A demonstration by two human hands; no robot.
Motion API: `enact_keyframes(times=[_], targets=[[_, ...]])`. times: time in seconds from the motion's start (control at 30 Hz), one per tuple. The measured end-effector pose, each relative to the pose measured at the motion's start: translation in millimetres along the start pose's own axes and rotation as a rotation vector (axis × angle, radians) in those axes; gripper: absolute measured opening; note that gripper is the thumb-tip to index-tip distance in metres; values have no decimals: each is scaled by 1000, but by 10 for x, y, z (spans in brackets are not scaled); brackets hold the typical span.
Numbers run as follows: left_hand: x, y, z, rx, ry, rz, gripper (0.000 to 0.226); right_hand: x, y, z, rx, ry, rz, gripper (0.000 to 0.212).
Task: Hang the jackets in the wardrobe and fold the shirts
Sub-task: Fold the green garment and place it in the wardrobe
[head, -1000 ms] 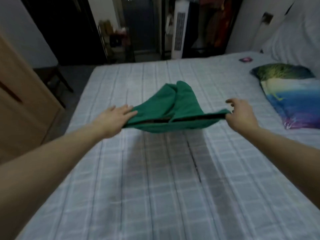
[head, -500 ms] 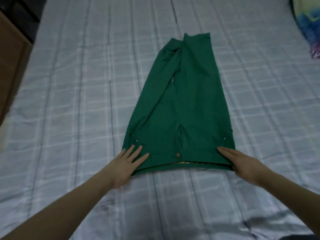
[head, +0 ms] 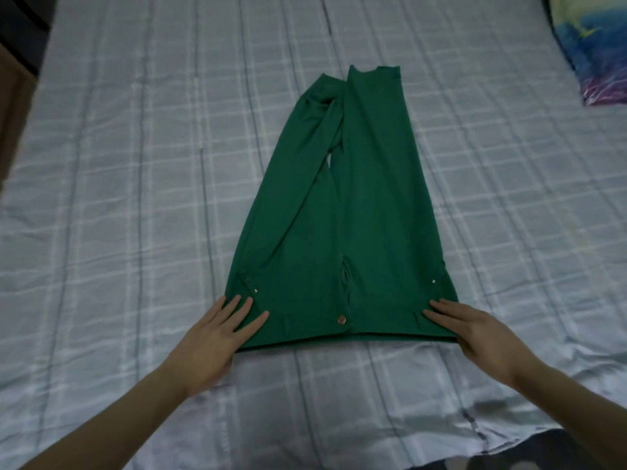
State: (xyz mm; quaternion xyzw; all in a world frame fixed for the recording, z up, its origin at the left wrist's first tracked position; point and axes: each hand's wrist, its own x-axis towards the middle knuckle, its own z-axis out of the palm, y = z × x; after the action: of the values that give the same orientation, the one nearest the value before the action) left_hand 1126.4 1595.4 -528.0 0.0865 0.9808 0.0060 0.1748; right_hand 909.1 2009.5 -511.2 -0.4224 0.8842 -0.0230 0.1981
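A green garment [head: 353,225] with a button and rivets lies flat on the bed, waistband end nearest me and narrow end pointing away. My left hand [head: 217,337] rests palm down on its near left corner, fingers spread over the cloth. My right hand [head: 475,330] lies flat on the near right corner, fingers pointing left along the band. Neither hand pinches the cloth.
The bed sheet [head: 135,164] is pale grey with a check pattern and covers most of the view. A colourful pillow [head: 590,45] lies at the far right. A wooden cabinet edge [head: 10,106] stands at the far left beside the bed.
The garment went from held up stretched between both hands to laid flat on the bed. My hands now press its near corners; since half a second ago they have barely shifted.
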Motion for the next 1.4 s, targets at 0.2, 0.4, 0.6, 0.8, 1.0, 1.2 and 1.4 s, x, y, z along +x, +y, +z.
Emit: enact_keyframes(times=[0.2,0.4,0.6,0.8,1.0,1.2,1.4], targets=[[-4,76,40,-35,-34,-29,116,-89,73,8,71,-41,30,90],[-84,108,55,54,-136,146,68,-127,-99,-49,-114,-484,4,55],[570,-346,-390,-107,35,120,37,841,-418,-518,-245,-253,1,21],[1499,-637,-646,-376,121,-263,39,2003,-582,-639,-33,-81,68,60],[2404,-998,-825,-504,202,-385,35,2853,-574,-813,72,-165,234,21],[3433,-1521,-1042,-736,385,-572,27,3877,-225,-1062,269,104,210,43],[4430,-2012,-1396,-663,547,-396,37,4872,246,-1279,207,139,269,71]])
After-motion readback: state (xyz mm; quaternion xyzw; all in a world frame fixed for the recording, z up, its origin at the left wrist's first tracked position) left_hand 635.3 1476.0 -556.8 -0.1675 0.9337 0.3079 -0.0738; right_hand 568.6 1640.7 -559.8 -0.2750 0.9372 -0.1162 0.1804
